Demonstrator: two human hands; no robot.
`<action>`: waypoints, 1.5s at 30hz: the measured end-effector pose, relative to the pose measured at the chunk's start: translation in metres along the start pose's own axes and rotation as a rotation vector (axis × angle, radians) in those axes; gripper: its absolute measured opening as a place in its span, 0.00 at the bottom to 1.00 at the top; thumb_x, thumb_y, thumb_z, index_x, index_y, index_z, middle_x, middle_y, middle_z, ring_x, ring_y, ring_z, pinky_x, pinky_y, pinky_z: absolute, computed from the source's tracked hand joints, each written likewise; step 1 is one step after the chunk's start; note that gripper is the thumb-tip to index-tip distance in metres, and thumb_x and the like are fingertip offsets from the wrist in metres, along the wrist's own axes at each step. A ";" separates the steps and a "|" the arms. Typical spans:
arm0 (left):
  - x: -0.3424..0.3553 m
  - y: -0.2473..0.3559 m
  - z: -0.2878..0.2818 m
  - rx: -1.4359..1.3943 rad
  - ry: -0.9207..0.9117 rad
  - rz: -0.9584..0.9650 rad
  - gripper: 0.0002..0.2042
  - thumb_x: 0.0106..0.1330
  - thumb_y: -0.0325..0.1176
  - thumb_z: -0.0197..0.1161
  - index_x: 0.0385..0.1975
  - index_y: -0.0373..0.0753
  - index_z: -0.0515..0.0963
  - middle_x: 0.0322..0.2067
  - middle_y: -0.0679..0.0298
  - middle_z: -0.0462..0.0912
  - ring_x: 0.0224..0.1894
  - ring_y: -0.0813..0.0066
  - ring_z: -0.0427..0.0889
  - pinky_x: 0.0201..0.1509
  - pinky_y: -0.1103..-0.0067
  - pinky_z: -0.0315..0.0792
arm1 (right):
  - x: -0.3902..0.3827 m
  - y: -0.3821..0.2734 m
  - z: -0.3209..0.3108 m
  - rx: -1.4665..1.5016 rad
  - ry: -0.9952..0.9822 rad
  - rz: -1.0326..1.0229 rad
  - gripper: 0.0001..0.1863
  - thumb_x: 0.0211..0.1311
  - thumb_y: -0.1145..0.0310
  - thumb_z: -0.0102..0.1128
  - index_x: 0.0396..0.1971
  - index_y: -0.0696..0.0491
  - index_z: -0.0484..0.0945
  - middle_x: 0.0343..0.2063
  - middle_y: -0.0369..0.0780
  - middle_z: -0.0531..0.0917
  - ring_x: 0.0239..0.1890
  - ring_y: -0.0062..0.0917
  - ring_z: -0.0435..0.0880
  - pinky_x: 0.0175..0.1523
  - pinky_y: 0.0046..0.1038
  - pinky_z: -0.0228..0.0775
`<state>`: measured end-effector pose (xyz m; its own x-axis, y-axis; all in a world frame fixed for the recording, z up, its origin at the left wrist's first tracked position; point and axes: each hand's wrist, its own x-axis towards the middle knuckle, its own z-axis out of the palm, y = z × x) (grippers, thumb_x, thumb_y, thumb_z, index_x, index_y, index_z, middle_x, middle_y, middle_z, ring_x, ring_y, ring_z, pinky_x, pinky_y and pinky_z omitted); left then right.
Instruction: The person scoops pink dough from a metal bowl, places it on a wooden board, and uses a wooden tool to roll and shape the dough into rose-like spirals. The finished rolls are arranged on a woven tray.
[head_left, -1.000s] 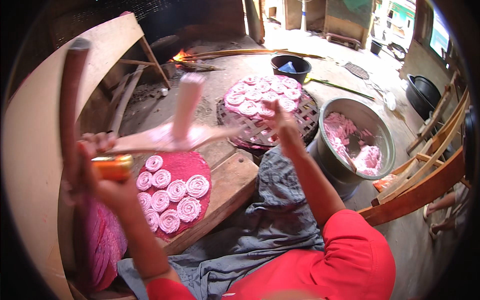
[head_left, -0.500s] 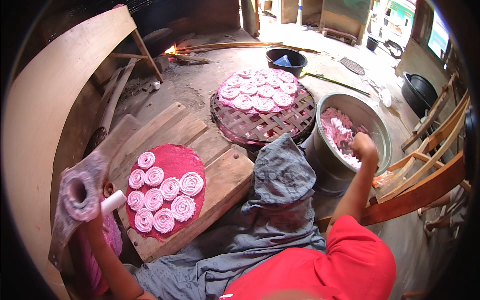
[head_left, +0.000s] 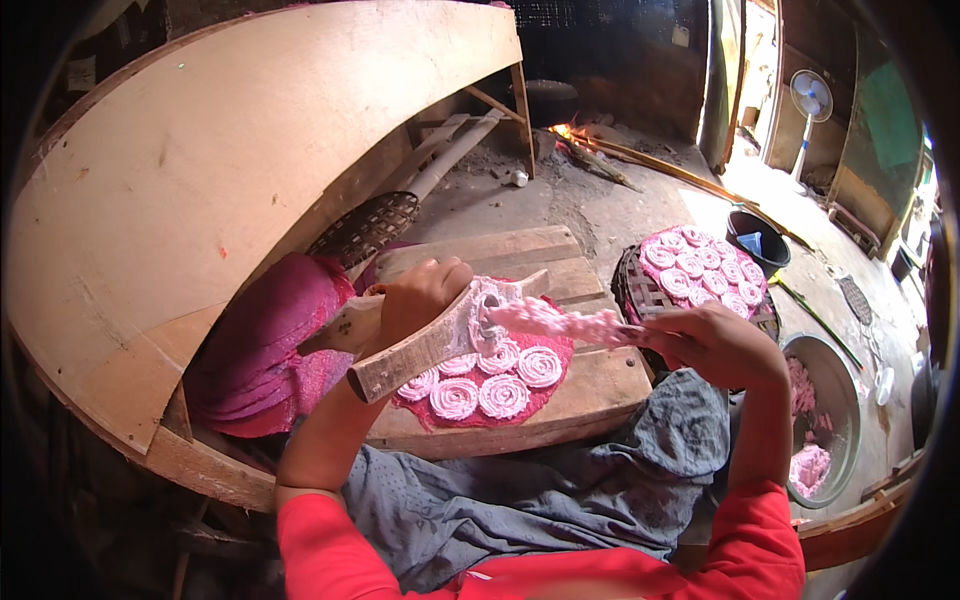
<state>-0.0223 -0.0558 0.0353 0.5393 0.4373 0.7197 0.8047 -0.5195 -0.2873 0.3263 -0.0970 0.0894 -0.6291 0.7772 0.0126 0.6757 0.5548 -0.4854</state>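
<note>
Head view, and all eyes on the centre of the frame! The left hand [head_left: 425, 290] is curled tight around a wooden press [head_left: 420, 361], its body slanting from lower left to upper right, with a round mouth [head_left: 490, 302] showing mid-frame. Over to the right hand [head_left: 720, 345], right of centre, fingers pinching the end of a thin stick [head_left: 629, 334] coated in pink dough [head_left: 560, 322]. And look at the line of it: the dough lies left of that pinch, long axis nearly level across the frame, tip right at the mouth. Touching the rim or just inside? I can't tell from here. That tip sits nearer the left hand! Just below, swirled pink rosettes [head_left: 503, 397] rest on a round red mat [head_left: 540, 403] over a plank bench [head_left: 605, 385]. Lower right, more dough [head_left: 808, 470] in a grey tub [head_left: 846, 430]; right of centre, higher up, a second batch of rosettes [head_left: 690, 264] tops a woven basket [head_left: 638, 288].
</note>
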 end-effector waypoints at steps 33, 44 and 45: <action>-0.005 -0.019 0.017 -0.017 0.126 -0.129 0.07 0.54 0.33 0.69 0.30 0.45 0.78 0.25 0.66 0.78 0.30 0.69 0.82 0.37 0.72 0.76 | 0.146 -0.050 0.155 0.348 0.923 -0.279 0.27 0.68 0.79 0.47 0.67 0.56 0.62 0.30 0.47 0.73 0.32 0.32 0.72 0.40 0.31 0.67; -0.027 -0.070 0.004 0.155 0.110 -0.372 0.08 0.54 0.37 0.65 0.31 0.44 0.79 0.31 0.61 0.81 0.35 0.61 0.81 0.40 0.67 0.75 | 0.081 -0.055 0.183 0.460 0.686 -0.531 0.28 0.62 0.81 0.48 0.64 0.53 0.66 0.40 0.52 0.80 0.39 0.44 0.83 0.42 0.40 0.74; -0.028 -0.070 0.003 0.146 0.108 -0.337 0.08 0.53 0.37 0.65 0.31 0.43 0.79 0.31 0.60 0.81 0.35 0.60 0.81 0.40 0.66 0.75 | 0.078 -0.048 0.171 0.538 0.570 -0.288 0.24 0.64 0.79 0.49 0.61 0.52 0.70 0.38 0.53 0.82 0.36 0.42 0.84 0.39 0.37 0.74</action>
<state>-0.0930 -0.0293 0.0339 0.2156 0.4819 0.8493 0.9635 -0.2461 -0.1050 0.1789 -0.1138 -0.0360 -0.3607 0.7383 0.5699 0.1517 0.6494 -0.7452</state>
